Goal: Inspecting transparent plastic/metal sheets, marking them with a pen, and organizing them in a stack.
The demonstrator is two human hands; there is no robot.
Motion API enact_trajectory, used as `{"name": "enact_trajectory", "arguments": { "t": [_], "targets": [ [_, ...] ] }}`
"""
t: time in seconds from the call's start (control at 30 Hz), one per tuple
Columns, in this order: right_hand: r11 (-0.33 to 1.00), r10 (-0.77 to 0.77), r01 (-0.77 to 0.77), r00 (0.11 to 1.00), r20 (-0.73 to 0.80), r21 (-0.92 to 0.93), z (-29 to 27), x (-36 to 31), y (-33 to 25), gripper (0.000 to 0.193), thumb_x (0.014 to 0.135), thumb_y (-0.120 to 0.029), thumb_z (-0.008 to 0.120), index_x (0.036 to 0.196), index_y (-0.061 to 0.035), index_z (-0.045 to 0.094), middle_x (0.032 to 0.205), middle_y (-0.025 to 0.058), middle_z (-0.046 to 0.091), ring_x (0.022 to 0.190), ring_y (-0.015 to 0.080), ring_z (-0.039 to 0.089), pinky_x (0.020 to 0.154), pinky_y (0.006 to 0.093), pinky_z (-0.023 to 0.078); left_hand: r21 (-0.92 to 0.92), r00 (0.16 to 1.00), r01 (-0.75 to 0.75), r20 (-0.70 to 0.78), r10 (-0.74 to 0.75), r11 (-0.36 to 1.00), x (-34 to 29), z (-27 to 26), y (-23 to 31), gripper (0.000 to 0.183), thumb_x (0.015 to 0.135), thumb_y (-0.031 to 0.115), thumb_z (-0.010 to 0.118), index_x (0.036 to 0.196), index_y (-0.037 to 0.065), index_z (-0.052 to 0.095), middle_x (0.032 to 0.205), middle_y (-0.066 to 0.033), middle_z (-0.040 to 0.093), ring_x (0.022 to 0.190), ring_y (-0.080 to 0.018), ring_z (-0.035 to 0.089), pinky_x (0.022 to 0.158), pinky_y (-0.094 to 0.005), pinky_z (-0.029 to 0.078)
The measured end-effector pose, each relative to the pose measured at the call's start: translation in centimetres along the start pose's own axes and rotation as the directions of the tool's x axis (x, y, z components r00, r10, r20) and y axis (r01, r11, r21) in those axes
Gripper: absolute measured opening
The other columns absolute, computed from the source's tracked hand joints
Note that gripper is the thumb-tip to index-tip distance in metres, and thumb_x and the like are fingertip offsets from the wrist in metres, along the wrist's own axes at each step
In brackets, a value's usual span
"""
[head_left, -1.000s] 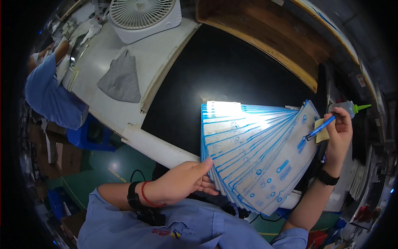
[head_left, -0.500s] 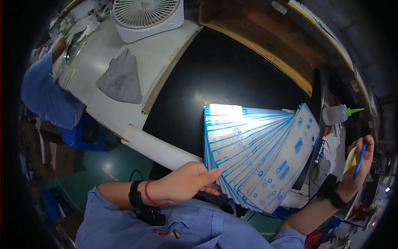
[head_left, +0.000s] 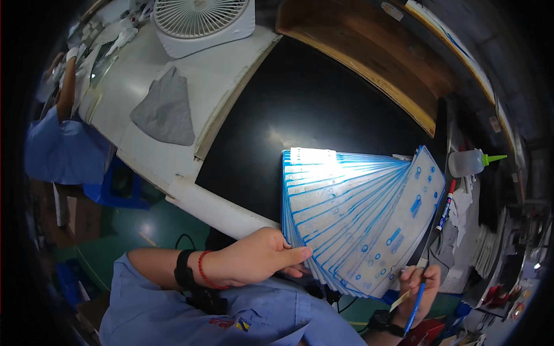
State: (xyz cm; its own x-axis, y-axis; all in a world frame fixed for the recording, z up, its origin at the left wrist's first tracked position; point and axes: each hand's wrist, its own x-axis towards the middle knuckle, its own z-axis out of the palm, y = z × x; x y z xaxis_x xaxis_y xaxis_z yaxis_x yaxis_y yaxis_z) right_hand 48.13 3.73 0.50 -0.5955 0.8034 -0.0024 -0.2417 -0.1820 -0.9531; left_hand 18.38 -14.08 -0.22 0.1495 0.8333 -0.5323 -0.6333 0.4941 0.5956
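A stack of flat whitish sheets (head_left: 375, 230) with blue edges and blue printed shapes lies fanned out at the front of a black tabletop (head_left: 277, 109). Its far left part gleams under bright light. My left hand (head_left: 259, 255) grips the near left edge of the stack, thumb on top, fingers partly hidden below. At the stack's near right corner is my right hand (head_left: 424, 288), fingers curled around a slim blue pen-like stick (head_left: 415, 308). A small yellowish slip (head_left: 399, 300) is also tucked in that hand. Whether its fingertips touch the sheets is unclear.
A squeeze bottle with a green nozzle (head_left: 466, 163) and a red-and-black marker (head_left: 445, 212) are at the right. A wooden shelf (head_left: 363, 55) borders the back. Left stand a white fan (head_left: 202, 26) and a grey cloth (head_left: 165, 109); a blue-clad person (head_left: 66, 150) works beyond.
My right hand has swung left and nearer to me, from beside the right-hand clutter to the stack's near right corner, still holding the blue stick and slip. My left hand keeps its grip.
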Motion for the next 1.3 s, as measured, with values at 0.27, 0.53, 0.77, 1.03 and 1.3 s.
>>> {"name": "enact_trajectory", "arguments": {
  "t": [0.27, 0.53, 0.77, 1.03, 1.3],
  "targets": [
    [0.976, 0.057, -0.079, 0.992, 0.115, 0.201, 3.6, 0.4, 2.1, 0.043, 0.076, -0.01, 0.082, 0.103, -0.0087, 0.048, 0.076, 0.0065, 0.061, 0.077, 0.0262, 0.062, 0.07, 0.0313, 0.052, 0.036, 0.998, 0.056, 0.019, -0.057, 0.998, 0.3, -0.3, 0.1, 0.044, 0.102, 0.032, 0.046, 0.127, -0.003, 0.053, 0.123, -0.0105, 0.06, 0.11, -0.0144, 0.058, 0.093, -0.0285, 0.05],
    [0.961, 0.051, -0.08, 0.992, 0.114, 0.264, 6.8, 0.8, 4.2, 0.039, 0.077, -0.002, 0.078, 0.102, -0.008, 0.048, 0.079, 0.0116, 0.064, 0.082, 0.0295, 0.065, 0.075, 0.0378, 0.051, -0.2, 0.993, 0.083, 0.098, -0.064, 0.976, 0.2, -1.2, -0.4, 0.053, 0.105, 0.034, 0.031, 0.136, -0.008, 0.038, 0.137, -0.0195, 0.048, 0.124, -0.0249, 0.051, 0.103, -0.0371, 0.044],
    [0.973, 0.022, -0.05, 0.992, 0.127, 0.225, 8.2, 1.2, 4.5, 0.039, 0.076, -0.001, 0.079, 0.101, -0.0063, 0.049, 0.08, 0.0139, 0.065, 0.081, 0.029, 0.066, 0.075, 0.0375, 0.053, -0.081, 0.991, 0.064, 0.121, -0.054, 0.995, 0.1, -1.3, 0.0, 0.053, 0.104, 0.038, 0.035, 0.129, -0.007, 0.048, 0.125, -0.0134, 0.058, 0.113, -0.0154, 0.057, 0.1, -0.031, 0.046],
    [0.98, 0.017, -0.05, 0.985, 0.173, 0.191, 9.9, 1.6, 4.9, 0.038, 0.077, 0.002, 0.077, 0.101, -0.0052, 0.048, 0.083, 0.0152, 0.064, 0.081, 0.0293, 0.065, 0.075, 0.0387, 0.053, 0.093, 0.991, 0.056, 0.114, -0.066, 0.994, 0.1, -1.0, 0.4, 0.051, 0.105, 0.036, 0.035, 0.128, -0.007, 0.05, 0.126, -0.0123, 0.059, 0.111, -0.0145, 0.058, 0.099, -0.0298, 0.047],
    [0.984, 0.001, -0.03, 0.987, 0.162, 0.176, 9.7, 1.5, 5.0, 0.039, 0.077, 0.002, 0.076, 0.101, -0.0058, 0.047, 0.083, 0.0148, 0.064, 0.081, 0.0284, 0.065, 0.075, 0.0391, 0.053, -0.225, 0.997, 0.067, 0.056, -0.055, 0.972, 0.4, -1.2, -0.8, 0.054, 0.104, 0.039, 0.034, 0.127, -0.007, 0.049, 0.122, -0.0144, 0.061, 0.11, -0.0133, 0.058, 0.096, -0.0294, 0.048]
  ]
}}
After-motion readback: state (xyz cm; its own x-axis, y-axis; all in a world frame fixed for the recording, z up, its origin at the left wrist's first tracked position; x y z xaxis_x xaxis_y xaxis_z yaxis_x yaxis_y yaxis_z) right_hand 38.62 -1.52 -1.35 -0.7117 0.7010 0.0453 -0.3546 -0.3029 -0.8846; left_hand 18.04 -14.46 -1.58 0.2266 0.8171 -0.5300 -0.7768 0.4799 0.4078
